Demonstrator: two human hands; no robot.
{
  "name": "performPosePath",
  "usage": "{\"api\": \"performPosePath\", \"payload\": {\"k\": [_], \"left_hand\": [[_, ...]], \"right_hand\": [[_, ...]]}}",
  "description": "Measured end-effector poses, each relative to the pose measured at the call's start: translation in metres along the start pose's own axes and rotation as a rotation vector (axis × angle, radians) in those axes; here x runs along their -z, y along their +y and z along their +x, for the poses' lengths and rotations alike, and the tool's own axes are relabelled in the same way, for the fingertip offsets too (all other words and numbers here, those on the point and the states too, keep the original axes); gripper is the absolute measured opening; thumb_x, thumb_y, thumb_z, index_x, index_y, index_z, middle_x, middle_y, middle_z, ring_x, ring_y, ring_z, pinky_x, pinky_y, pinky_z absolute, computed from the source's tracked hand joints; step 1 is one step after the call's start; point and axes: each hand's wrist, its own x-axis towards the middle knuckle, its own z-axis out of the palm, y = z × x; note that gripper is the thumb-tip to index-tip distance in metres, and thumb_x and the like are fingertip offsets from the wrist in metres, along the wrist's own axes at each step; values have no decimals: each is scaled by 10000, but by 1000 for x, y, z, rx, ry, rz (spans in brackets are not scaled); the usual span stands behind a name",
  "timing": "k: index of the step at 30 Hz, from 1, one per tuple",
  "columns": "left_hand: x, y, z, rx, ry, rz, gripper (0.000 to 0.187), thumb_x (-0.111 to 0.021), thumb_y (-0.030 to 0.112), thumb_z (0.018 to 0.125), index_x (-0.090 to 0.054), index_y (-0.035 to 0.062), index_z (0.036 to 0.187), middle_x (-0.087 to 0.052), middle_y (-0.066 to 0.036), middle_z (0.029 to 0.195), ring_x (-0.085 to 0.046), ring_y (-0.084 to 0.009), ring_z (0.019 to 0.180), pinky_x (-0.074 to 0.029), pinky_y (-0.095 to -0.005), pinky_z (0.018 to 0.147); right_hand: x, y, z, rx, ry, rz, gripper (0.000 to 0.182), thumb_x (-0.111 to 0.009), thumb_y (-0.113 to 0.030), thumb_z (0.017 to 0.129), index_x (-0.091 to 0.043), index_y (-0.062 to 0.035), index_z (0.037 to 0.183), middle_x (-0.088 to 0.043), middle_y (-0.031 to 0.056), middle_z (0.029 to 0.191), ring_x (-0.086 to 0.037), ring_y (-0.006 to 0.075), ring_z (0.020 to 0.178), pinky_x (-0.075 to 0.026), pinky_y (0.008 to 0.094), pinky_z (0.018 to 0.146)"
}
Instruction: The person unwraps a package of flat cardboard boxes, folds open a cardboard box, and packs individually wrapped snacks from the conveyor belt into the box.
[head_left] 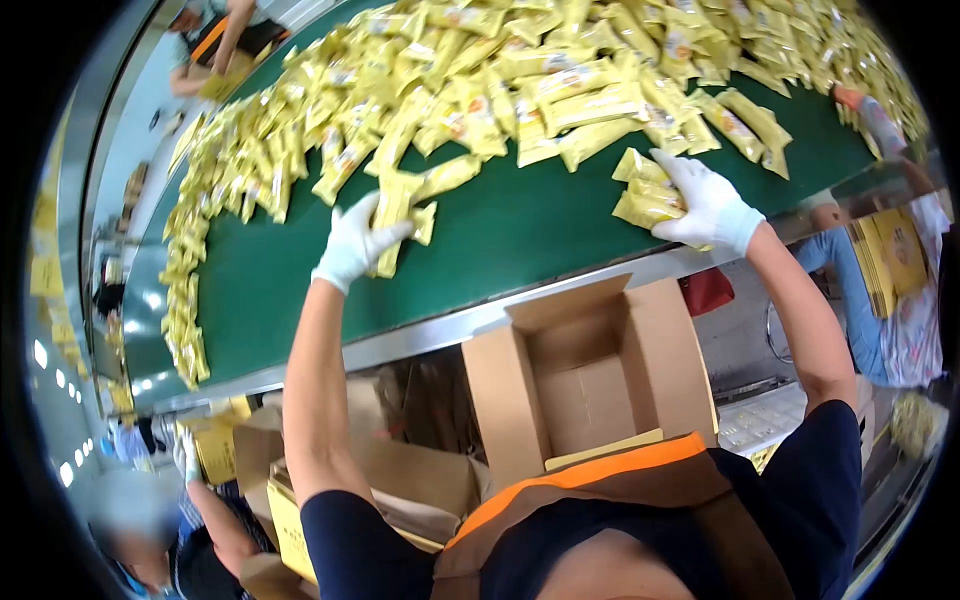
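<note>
Both of my hands wear white gloves and are over the green belt [480,240]. My left hand [356,240] has its thumb and fingers around a yellow packet [396,205], with more packets touching it. On the right, my right hand [705,205] grips a small bunch of yellow packets [648,190] near the belt's front edge. A large heap of yellow packets [560,85] covers the far part of the belt. Below the belt edge, in front of my body, an open cardboard box [585,390] shows a bare brown inside.
A metal rail [430,340] runs along the belt's front edge. More cartons [400,480] stand at lower left, beside a person [215,520]. Other people are at upper left [225,40] and at the right [860,290], where a hand [850,98] reaches the packets.
</note>
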Motion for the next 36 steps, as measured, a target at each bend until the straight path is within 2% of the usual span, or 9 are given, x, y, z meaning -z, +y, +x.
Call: {"api": "performPosePath", "payload": {"k": [4,8,12,18,20,22,25,27,36], "left_hand": [[-6,10,-18,166,59,-80,602,-708,522,770,-634,120,1211,-707,-127,1057,-620,-294,1063,-339,-359,1047],[-11,-1,-51,108,297,-280,559,-738,461,759,-647,92,1169,-718,-93,1022,-629,-272,1002,-333,-358,1056],[0,-7,-46,83,27,-88,653,-755,496,718,-639,71,1200,-702,-135,1063,-596,-304,1034,-330,-376,1056],[-22,34,-65,-218,170,480,818,-720,583,714,-581,30,1301,-619,-152,1008,-542,-361,1000,-458,-410,908],[-31,42,-71,-175,202,508,820,-695,596,735,-569,36,1321,-607,-152,1020,-529,-370,1019,-458,-425,914],[-33,45,-74,-115,183,466,831,-683,617,740,-564,56,1341,-577,-158,1076,-517,-375,1034,-456,-431,940],[-43,26,-71,-230,356,459,825,-641,673,759,-570,103,1351,-498,-192,1323,-506,-393,1126,-443,-436,979],[-46,23,-71,-234,319,484,806,-589,713,782,-579,137,1346,-442,-219,1440,-533,-403,1142,-450,-447,959],[-50,36,-77,-196,176,514,1003,-705,644,702,-352,156,1504,-574,-228,1152,-560,-440,1044,-469,-459,923]], "right_hand": [[15,-6,8,-58,-162,-127,844,-747,-408,633,-481,-29,1339,-594,231,1171,-597,383,1071,-484,408,948],[35,-16,28,-4,-295,-58,774,-754,-415,619,-530,-33,1253,-609,231,1132,-604,375,1062,-492,411,931],[69,-44,87,101,-189,257,796,-770,-445,623,-524,-50,1270,-648,204,1106,-641,347,1014,-512,395,875],[49,-42,135,161,-350,-91,744,-795,-483,608,-556,-68,1177,-658,189,1096,-649,347,1001,-511,398,870],[25,-37,120,349,-143,-291,694,-796,-452,569,-578,-30,1076,-610,182,1078,-611,346,1022,-485,412,880],[28,-50,101,359,-136,-338,730,-772,-417,527,-574,7,1087,-559,217,1160,-554,364,1098,-459,400,922],[27,-44,59,527,319,-212,696,-736,-392,541,-571,0,1093,-568,193,1061,-552,364,1029,-414,445,942],[37,-51,25,380,105,-218,750,-741,-423,559,-549,-5,1153,-556,203,1176,-535,368,1106,-382,459,1004],[0,-29,-10,410,120,-171,815,-787,-460,578,-517,-57,1232,-467,216,1330,-491,380,1180,-403,450,987]]}}
